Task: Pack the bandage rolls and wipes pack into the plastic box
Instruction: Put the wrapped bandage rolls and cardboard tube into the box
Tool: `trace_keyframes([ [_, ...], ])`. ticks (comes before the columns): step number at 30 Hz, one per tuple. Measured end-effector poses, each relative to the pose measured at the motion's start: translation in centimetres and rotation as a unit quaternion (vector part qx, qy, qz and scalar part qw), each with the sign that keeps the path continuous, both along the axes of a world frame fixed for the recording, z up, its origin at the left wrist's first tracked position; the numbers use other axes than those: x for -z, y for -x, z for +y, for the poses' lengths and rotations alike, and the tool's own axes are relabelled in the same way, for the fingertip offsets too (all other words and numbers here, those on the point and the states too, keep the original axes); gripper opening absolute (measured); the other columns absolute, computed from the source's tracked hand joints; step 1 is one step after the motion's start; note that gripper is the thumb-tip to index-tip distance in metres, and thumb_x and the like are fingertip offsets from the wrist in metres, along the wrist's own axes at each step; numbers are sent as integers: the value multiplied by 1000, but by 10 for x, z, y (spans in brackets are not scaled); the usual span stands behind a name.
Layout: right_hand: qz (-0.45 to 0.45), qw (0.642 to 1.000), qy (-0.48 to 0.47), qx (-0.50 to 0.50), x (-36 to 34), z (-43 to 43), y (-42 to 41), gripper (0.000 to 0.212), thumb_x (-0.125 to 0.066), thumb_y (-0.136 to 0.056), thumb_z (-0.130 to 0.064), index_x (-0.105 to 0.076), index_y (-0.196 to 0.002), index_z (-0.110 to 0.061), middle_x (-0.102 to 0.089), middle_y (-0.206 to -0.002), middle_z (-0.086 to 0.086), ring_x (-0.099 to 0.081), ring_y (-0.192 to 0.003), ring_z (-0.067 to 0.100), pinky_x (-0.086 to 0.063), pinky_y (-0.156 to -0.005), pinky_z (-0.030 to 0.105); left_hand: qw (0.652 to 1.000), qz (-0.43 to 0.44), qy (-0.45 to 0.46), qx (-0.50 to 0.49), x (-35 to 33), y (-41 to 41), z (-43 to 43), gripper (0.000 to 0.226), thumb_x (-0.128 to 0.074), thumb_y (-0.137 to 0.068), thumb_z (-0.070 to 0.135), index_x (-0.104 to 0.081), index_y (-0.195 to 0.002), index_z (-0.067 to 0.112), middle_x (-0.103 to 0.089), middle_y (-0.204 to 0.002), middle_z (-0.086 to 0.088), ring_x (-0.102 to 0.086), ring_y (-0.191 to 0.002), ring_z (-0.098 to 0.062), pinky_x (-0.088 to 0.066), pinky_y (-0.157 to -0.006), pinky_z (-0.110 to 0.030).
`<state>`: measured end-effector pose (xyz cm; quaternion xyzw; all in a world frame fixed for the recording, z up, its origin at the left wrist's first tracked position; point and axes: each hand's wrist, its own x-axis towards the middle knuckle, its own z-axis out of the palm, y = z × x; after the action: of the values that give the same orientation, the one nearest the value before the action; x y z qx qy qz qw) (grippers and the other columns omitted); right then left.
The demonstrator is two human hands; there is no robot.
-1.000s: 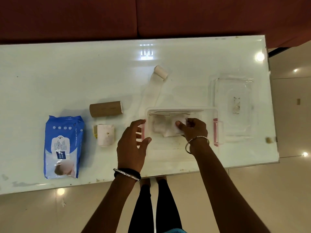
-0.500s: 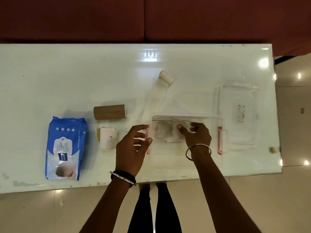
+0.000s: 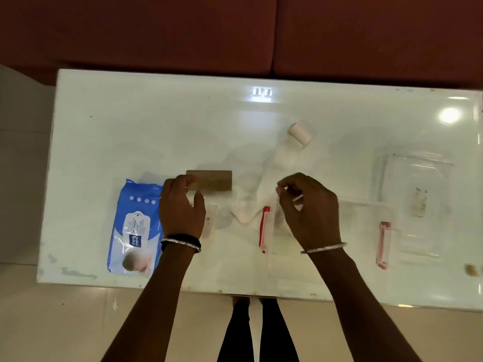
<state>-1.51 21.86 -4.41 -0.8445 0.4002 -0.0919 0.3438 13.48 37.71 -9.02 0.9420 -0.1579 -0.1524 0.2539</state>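
Head view, left to right: blue wipes pack (image 3: pixel 134 226) flat on white glossy desk (image 3: pixel 156 121). My left hand (image 3: pixel 181 209) just right of it, fingers loosely curved, thumb apart, gripping nothing; fingertips over left end of brown cardboard-coloured roll (image 3: pixel 213 180). Small white bandage roll (image 3: pixel 211 223) partly under palm. Unrolled white bandage strip (image 3: pixel 274 173) ends just beside clear plastic box with red latches (image 3: pixel 366 231). My right hand (image 3: pixel 309 209) above box, fingers curled toward thumb; cannot tell if pinching anything. Clear plastic lid (image 3: pixel 415 194) far right.

Probably a home living room: maroon sofa (image 3: pixel 156 35) behind a glossy white table (image 3: pixel 130 126).
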Motion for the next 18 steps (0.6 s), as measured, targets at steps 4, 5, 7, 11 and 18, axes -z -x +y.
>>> trace_keyframes([
  [4, 42, 993, 15, -107, 16, 12, -57, 13, -59, -90, -16, -67, -100, -16, -67, -95, 0, -60, -92, 21, -50, -79, 35, 999, 31, 6, -27, 4, 1, 11, 29, -68, -83, 14, -61, -112, 16, -60, -111, -5, -58, -89, -15, -42, -77, -26],
  [5, 71, 986, 26, -147, 23, 16, -72, 19, -59, -90, -17, -66, -107, -16, -65, -103, 2, -58, -99, 23, -49, -84, 36, 999, 39, 9, -35, 4, 3, 14, 30, -69, -84, 15, -61, -113, 16, -60, -112, -5, -57, -90, -13, -42, -78, -26],
  [7, 123, 968, 32, -215, 37, 25, -97, 36, -58, -89, -16, -58, -125, -15, -60, -120, 5, -54, -112, 25, -47, -93, 37, 997, 54, 17, -52, 4, 7, 19, 33, -70, -83, 18, -61, -115, 17, -60, -114, -5, -54, -89, -10, -42, -78, -26],
  [11, 230, 925, 92, -286, 65, 44, -124, 55, -65, -86, -11, -46, -137, -11, -54, -131, 8, -52, -120, 29, -45, -94, 39, 995, 78, 18, -64, 5, 13, 30, 40, -76, -79, 21, -60, -115, 16, -62, -112, -6, -56, -94, -16, -44, -82, -29],
  [18, 219, 942, 41, -251, 77, 50, -118, 39, -70, -83, -11, -55, -119, -11, -55, -120, 9, -54, -111, 29, -50, -84, 39, 990, 125, 3, -61, 12, 16, 36, 50, -82, -72, 26, -58, -115, 18, -60, -107, -4, -57, -100, -24, -49, -89, -42],
])
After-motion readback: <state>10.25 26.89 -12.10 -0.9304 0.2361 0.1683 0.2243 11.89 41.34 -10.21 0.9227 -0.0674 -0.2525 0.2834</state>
